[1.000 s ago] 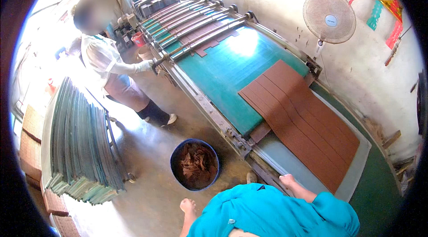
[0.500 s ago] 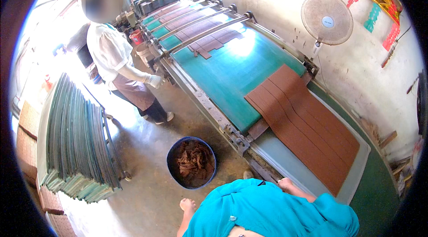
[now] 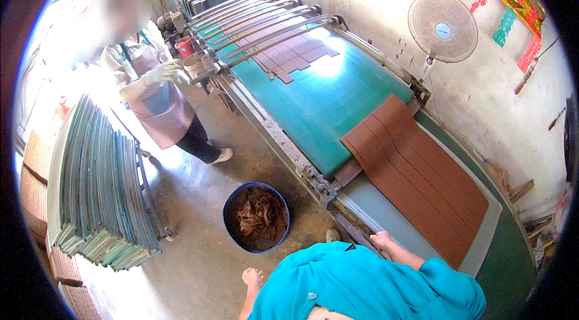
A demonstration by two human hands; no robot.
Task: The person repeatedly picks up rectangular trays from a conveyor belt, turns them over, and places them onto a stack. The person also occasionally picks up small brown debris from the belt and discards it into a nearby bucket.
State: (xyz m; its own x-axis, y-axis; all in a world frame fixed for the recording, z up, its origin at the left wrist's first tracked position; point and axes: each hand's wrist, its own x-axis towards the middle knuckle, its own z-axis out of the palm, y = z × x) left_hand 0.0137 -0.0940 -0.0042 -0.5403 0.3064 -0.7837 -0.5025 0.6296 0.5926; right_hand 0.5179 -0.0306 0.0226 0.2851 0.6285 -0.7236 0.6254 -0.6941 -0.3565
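Observation:
My left hand (image 3: 253, 276) hangs low beside the teal shirt, fingers curled in, with no object showing in it. My right hand (image 3: 382, 240) is closed near the side rail of the machine; its palm is hidden. To the right of that hand lies a long brown sheet (image 3: 416, 181) with dark lengthwise lines. Its far end rests on the green conveyor belt (image 3: 301, 109), and its near part lies over a pale grey board (image 3: 386, 214). Neither hand touches the sheet. On the floor to the left stands a round dark-blue tub (image 3: 225, 217) holding brown scraps (image 3: 259, 211).
A co-worker in an apron (image 3: 163, 118) stands left of the machine, gloved hands raised. Metal bars (image 3: 277, 40) cross the belt above brown cut pieces (image 3: 283, 61). A rack of upright green-edged boards (image 3: 102, 187) is at left. A fan (image 3: 442, 26) stands by the right wall.
The brown sheet and the cut pieces have shifted slightly toward me on the belt. The co-worker has turned my way and lifted their gloved hands. My right hand has moved slightly up and left.

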